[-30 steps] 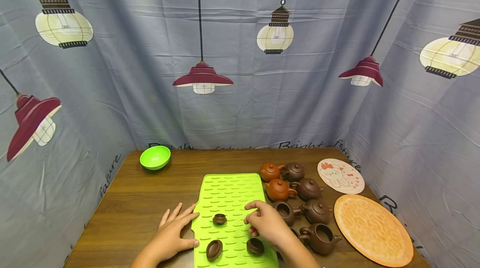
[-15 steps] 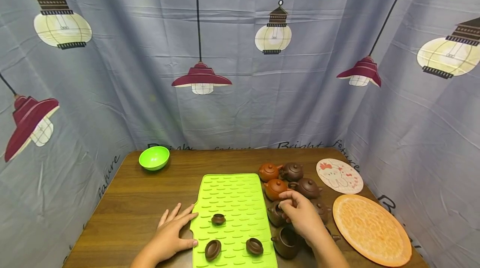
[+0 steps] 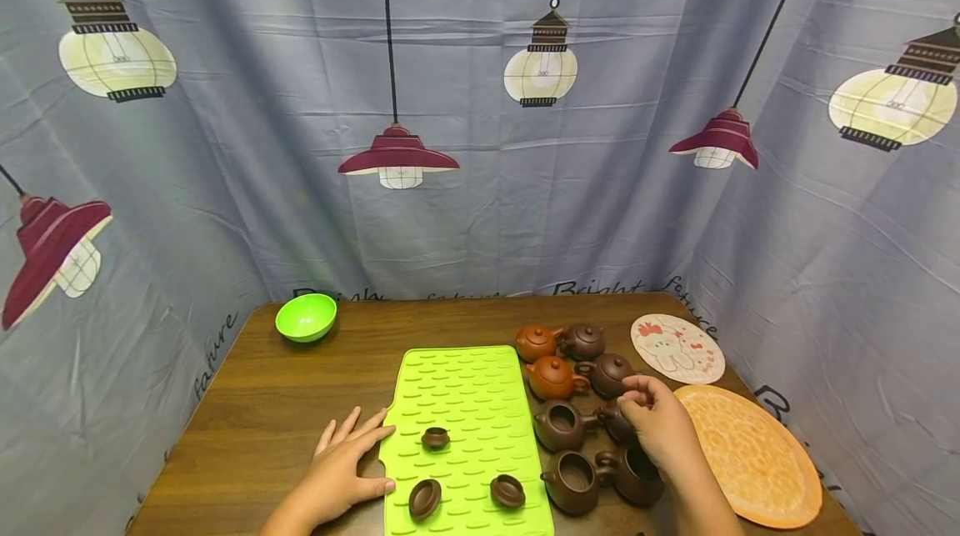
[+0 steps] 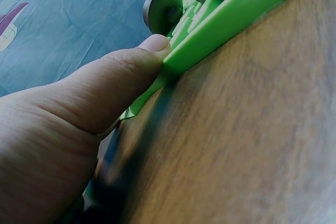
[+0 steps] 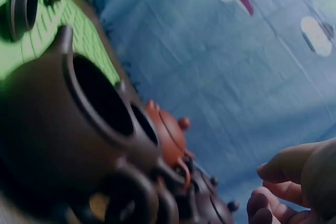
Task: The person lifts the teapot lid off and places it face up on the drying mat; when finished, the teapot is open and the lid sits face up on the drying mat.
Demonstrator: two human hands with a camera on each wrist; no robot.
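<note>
Teapot [image 3: 615, 428], dk brown, is seen R of mat [image 3: 465, 390], partly hidden, on mat side of R hand [image 3: 662, 426] (nearer; fingers half-bent, nothing seen grasped). L hand [image 3: 341, 465] is rested, fingers spread, at mat's L edge.

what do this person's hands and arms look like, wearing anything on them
The left hand and right hand are bare: no gloves, rings or markings that I can make out. The right forearm is bare too, with no sleeve or cuff in view. Only a short stretch of the left forearm shows, likewise uncovered.
</note>
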